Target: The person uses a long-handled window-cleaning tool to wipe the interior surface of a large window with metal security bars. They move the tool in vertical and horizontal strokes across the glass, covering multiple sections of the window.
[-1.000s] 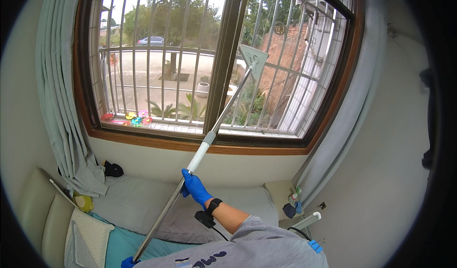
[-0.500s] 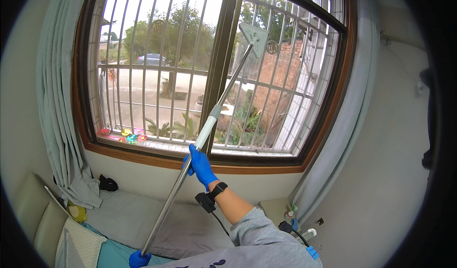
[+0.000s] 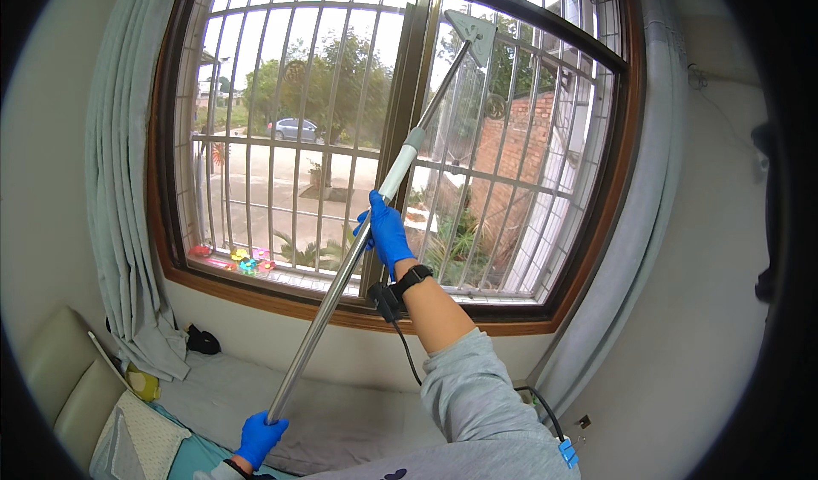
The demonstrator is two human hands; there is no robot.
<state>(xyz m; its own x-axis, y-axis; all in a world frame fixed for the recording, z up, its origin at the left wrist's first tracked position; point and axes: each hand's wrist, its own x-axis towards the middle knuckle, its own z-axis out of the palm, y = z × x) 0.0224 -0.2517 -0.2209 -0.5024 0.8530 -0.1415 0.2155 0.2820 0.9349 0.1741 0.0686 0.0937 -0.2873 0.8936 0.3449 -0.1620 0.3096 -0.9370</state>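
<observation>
Both of my hands wear blue gloves and are closed around a long-handled window mop (image 3: pixel 324 322). Its silver pole slants from low left up to the right, with a white and grey grip section along it. My left hand (image 3: pixel 261 439) holds the bottom end above the bed. Higher up, just below the white section, my right hand (image 3: pixel 388 234) wraps the pole. The triangular pale mop head (image 3: pixel 474 37) lies against the upper part of the right window pane (image 3: pixel 464 130).
A brown frame (image 3: pixel 554 318) surrounds the sliding window, with metal bars (image 3: pixel 298 149) behind it. Grey curtains (image 3: pixel 128 182) hang at both sides. Below is a bed (image 3: pixel 375 420) with a headboard (image 3: pixel 64 378). Small colourful toys (image 3: pixel 245 261) sit on the sill.
The mop head has slid upward on the right pane. Both hands have risen with the pole, and more of my left hand shows. The view has shifted a little.
</observation>
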